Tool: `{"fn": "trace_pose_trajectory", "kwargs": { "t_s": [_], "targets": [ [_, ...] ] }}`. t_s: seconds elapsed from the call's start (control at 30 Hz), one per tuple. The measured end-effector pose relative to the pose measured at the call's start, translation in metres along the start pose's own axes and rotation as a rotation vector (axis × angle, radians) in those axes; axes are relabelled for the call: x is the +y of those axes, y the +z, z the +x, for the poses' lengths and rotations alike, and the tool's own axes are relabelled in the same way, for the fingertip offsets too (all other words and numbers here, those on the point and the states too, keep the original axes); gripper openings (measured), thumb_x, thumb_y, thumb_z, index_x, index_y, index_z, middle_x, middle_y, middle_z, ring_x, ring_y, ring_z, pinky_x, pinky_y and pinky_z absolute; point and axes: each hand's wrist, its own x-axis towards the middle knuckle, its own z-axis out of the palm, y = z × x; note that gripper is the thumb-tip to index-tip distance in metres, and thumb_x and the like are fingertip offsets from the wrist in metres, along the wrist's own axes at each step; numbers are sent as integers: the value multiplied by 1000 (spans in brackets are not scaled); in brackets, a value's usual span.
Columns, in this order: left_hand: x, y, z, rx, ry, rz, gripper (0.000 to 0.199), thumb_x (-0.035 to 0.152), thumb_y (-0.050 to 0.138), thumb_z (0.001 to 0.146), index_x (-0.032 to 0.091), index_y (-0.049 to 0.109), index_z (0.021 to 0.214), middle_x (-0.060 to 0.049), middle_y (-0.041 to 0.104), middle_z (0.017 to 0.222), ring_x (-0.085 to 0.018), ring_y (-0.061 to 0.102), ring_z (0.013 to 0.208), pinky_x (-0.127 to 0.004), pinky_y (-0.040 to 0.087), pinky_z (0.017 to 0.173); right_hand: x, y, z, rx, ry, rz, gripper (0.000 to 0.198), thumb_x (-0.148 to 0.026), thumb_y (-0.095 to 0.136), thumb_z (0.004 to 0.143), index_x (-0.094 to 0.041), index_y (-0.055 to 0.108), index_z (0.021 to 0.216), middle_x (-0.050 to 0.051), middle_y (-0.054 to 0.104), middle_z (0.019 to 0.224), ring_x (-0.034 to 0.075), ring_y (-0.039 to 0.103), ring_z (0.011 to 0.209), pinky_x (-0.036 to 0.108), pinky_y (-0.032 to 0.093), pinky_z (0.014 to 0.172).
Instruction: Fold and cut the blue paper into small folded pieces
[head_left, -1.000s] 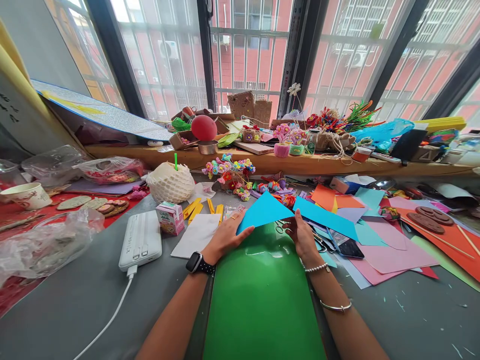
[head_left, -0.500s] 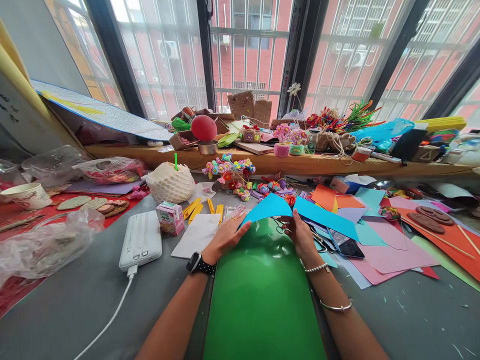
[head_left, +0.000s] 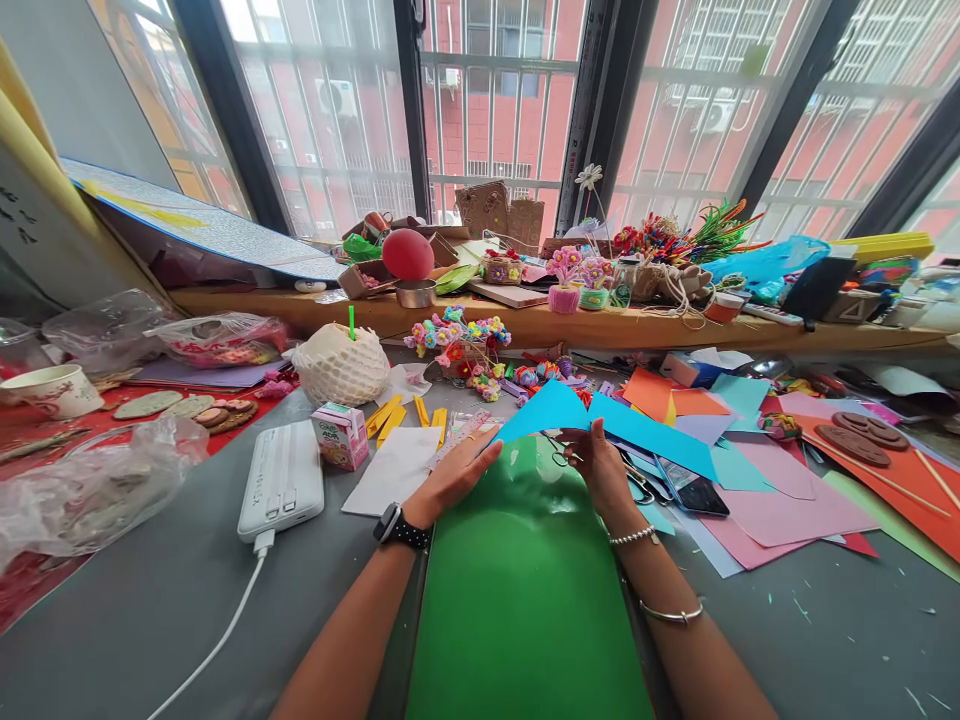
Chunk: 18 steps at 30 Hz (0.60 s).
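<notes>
Both hands are raised above a glossy green board with a bright blue sheet of paper between them. A V-shaped gap splits its top edge, and a flat blue strip runs off to the right. My left hand, fingers nearly straight, pinches the sheet's left corner between thumb and fingertips. My right hand grips the paper by the gap, thumb on top, with the other fingers partly hidden underneath. Thin metal loops, like scissor handles, show below the paper beside the right fingers.
At left are a white power bank with its cable, a small pink carton and a foam-netted coconut. White paper lies by my left hand. A phone and coloured paper lie right. Crafts crowd the sill.
My left hand's fingertips have shifted slightly right, and the left part of the blue paper has moved the same way and bends more. The right hand has barely moved.
</notes>
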Motion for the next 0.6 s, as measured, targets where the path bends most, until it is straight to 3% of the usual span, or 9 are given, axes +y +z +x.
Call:
{"fn": "trace_pose_trajectory", "kwargs": {
  "t_s": [0.3, 0.47, 0.6],
  "targets": [
    [-2, 0, 0, 4, 34, -145, 54, 49, 28, 83, 17, 40, 125, -8, 44, 128, -23, 36, 118, -37, 21, 101, 1, 0, 0, -10, 10, -15, 49, -63, 53, 63, -15, 66, 65, 6, 64, 70, 10, 50, 50, 21, 36, 41],
    [0, -2, 1, 46, 52, -423, 49, 49, 29, 83, 21, 48, 118, -6, 57, 112, -23, 49, 104, -38, 31, 95, 0, 1, 0, 22, -14, -6, 27, -45, 64, 60, -18, 60, 64, -2, 56, 56, 9, 47, 48, 20, 34, 41],
    [-2, -2, 1, 127, -92, -746, 48, 50, 38, 79, 19, 53, 113, -6, 60, 107, -26, 43, 112, -38, 33, 93, 0, 0, 0, 52, -48, -3, 23, -40, 66, 58, -18, 57, 61, -6, 47, 49, 8, 42, 46, 20, 34, 42]
  ]
}}
